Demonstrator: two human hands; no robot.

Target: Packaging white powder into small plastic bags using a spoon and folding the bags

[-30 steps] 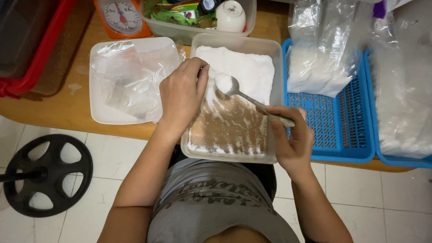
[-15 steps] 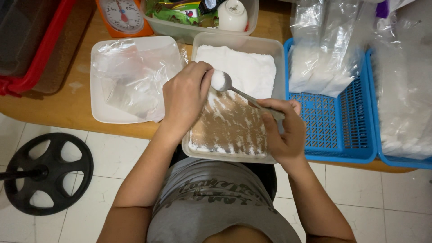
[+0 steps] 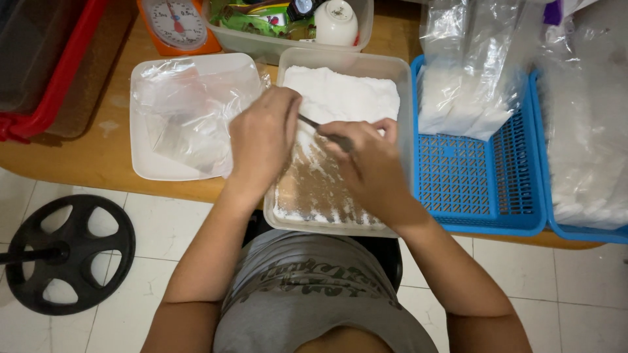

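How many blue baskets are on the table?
2. One blue slotted plastic basket sits beside the clear powder tub; a second blue basket at the right edge is mostly covered by bags.

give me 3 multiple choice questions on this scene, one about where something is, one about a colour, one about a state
1. Where is the kitchen scale?
A. on the floor
B. at the table's far edge, beyond the white tray
C. inside the blue basket

2. What colour is the basket just right of the tub of white powder?
A. blue
B. green
C. yellow

3. How does the right hand hold the spoon?
A. it lies loose in the tub
B. gripped, bowl end hidden at the left hand
C. raised above the scale

Answers:
1 B: its orange body sits past the white tray of clear bags.
2 A: the latticed basket is plainly blue.
3 B: the handle runs from the right hand's fingers toward the left hand, over the tub.
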